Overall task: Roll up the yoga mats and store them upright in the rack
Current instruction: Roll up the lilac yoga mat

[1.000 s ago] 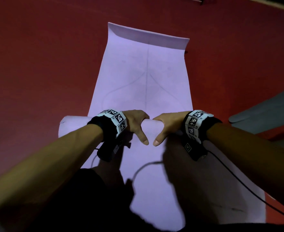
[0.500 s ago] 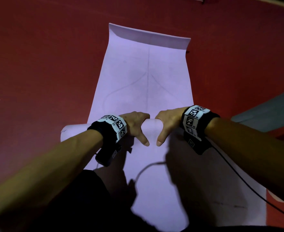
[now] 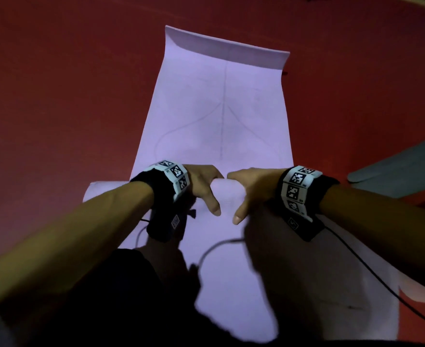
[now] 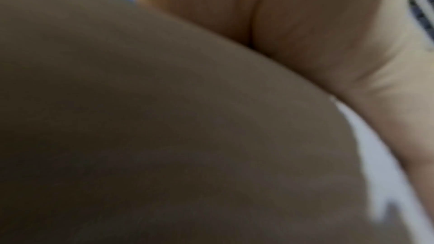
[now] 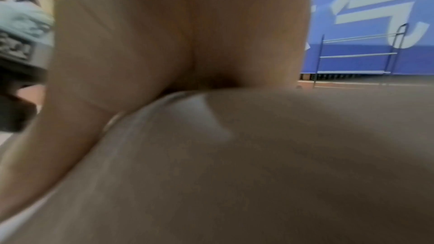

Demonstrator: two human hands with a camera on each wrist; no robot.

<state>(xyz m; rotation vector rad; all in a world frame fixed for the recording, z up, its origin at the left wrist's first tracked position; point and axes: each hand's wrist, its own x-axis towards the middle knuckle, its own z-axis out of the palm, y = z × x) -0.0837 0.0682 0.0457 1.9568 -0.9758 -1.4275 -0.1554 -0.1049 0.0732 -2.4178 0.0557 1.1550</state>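
A pale lilac foam yoga mat [image 3: 221, 108] lies on the red floor [image 3: 56, 96], its long axis running straight away from the person. Its far short edge curls slightly upward. The near part is rolled into a tube lying crosswise, at right angles to the long axis, and its left end sticks out past the mat's left edge. The left hand [image 3: 203, 186] and right hand [image 3: 251, 189] grasp this roll side by side at its middle, fingers curled over the top, thumbs pointing back toward the person. Bare floor lies open on the left and beyond the far edge. A grey mat [image 3: 401, 166] lies nearby on the right. A metal rack [image 5: 357, 57] stands against a blue wall.
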